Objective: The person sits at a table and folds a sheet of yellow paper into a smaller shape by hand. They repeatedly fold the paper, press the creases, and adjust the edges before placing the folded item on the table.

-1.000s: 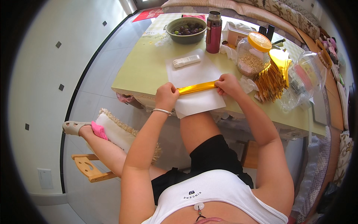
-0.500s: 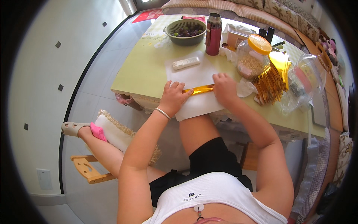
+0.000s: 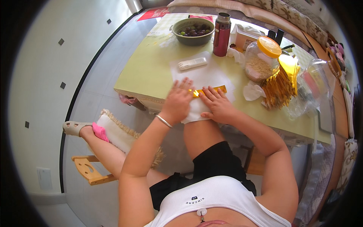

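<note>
A folded strip of shiny gold foil paper (image 3: 221,90) lies across a white paper sheet (image 3: 206,78) at the table's near edge. My right hand (image 3: 217,106) rests flat with its fingers stretched over the strip's middle, thumb on the sheet. Over the strip's left end is my left hand (image 3: 177,101), its fingers extended and slightly blurred; whether they touch the strip cannot be told. Neither hand grips anything. Beyond the strip, a white oblong tube-like item (image 3: 193,63) sits on the sheet.
On the yellow-green table (image 3: 145,66) stand a basket of grapes (image 3: 193,32), a maroon flask (image 3: 222,36) and an orange-lidded jar (image 3: 261,62). A fanned pile of folded gold paper (image 3: 280,89) and a clear plastic bag (image 3: 312,85) lie at the right.
Both hands have let go of the strip's ends. My right hand has moved left and flattened onto the strip; my left hand's fingers have straightened. The view has shifted slightly.
</note>
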Motion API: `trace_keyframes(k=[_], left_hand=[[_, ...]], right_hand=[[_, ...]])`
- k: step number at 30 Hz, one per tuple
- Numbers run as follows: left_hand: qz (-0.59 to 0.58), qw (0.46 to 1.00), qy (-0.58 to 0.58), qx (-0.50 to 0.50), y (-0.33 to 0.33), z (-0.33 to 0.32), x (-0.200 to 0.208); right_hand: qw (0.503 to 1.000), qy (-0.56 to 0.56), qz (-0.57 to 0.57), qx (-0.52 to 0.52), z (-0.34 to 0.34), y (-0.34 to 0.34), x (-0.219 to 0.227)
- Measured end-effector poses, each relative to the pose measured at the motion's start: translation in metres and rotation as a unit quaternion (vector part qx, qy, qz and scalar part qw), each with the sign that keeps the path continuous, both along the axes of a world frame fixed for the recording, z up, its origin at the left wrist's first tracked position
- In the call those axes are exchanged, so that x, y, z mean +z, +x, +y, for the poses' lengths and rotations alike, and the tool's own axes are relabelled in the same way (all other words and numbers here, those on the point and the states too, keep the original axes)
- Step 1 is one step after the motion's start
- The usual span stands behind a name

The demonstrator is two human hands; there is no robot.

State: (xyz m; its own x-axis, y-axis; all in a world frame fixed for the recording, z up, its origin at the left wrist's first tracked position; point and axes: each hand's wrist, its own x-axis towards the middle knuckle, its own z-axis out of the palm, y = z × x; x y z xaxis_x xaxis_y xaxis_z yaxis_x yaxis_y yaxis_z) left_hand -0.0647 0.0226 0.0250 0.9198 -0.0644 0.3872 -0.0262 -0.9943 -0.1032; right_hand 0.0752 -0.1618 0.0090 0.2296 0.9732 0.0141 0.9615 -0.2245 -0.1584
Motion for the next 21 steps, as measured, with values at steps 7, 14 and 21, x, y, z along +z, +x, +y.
trace_keyframes(k=[7, 14, 21], left_hand=[[0.029, 0.995, -0.075, 0.061, -0.022, -0.017, -0.025], [-0.008, 0.994, -0.081, 0.077, -0.017, -0.006, -0.013], [0.029, 0.996, -0.003, 0.082, 0.009, -0.003, 0.005]], right_hand=[[0.999, 0.038, 0.027, -0.021, -0.014, 0.016, -0.004], [0.983, 0.169, -0.073, -0.024, -0.018, 0.033, -0.015], [0.987, 0.035, -0.158, 0.026, 0.005, 0.04, 0.024]])
